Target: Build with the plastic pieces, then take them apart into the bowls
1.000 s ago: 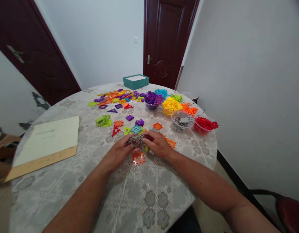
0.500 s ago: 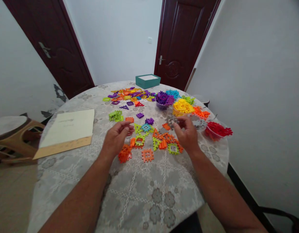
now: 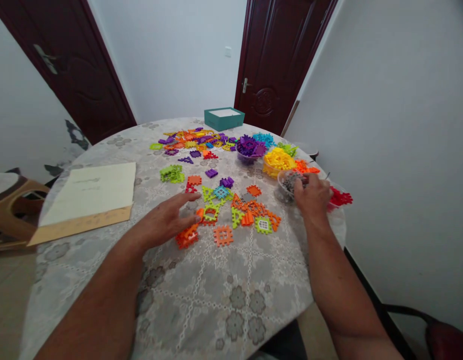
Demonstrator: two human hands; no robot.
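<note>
My left hand (image 3: 165,220) hovers at the left of the loose pieces, thumb and fingers apart, with nothing in it. Orange interlocking plastic pieces (image 3: 186,237) lie just below its fingers. My right hand (image 3: 313,194) is closed at the right side of a clear bowl (image 3: 286,195) of grey pieces (image 3: 291,181); its thumb lies over the rim and its other fingers are partly hidden. Between my hands lie a green frame piece (image 3: 210,214), a blue square piece (image 3: 221,192), an orange window piece (image 3: 223,235) and a green window piece (image 3: 263,224).
Bowls of purple (image 3: 248,159), yellow (image 3: 274,171) and red pieces (image 3: 341,197) stand around the right side. A mixed pile (image 3: 195,139) lies farther back, before a teal box (image 3: 223,120). A paper sheet on cardboard (image 3: 90,190) lies at the left.
My right hand has moved right, from holding grey pieces above the table to the grey pieces' bowl. My left hand has moved slightly left and its fingers have spread. The view has shifted slightly.
</note>
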